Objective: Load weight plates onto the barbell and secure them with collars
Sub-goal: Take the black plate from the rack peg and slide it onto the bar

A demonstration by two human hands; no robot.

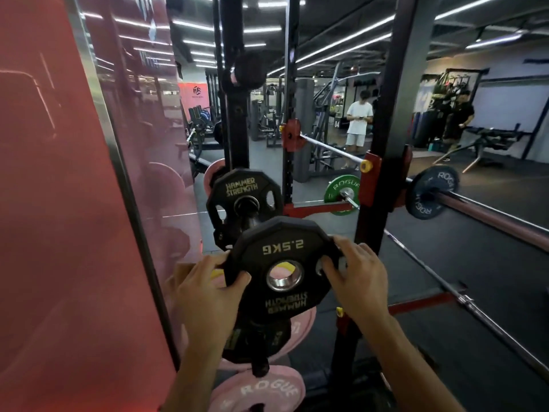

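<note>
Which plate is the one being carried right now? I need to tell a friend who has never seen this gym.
Start at the black rack upright beside the red wall panel, where plates hang on storage pegs. In front of it, the left hand and right hand grip a black plate by its rim. Unlike the pegged Hammer Strength plate behind it, its 2.5KG lettering reads upside down.

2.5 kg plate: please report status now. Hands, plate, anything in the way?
Left hand and right hand both gripping 2.5 kg plate, upside down. Plate off storage peg, not on barbell. Rack upright stands between plate and bar.
</note>
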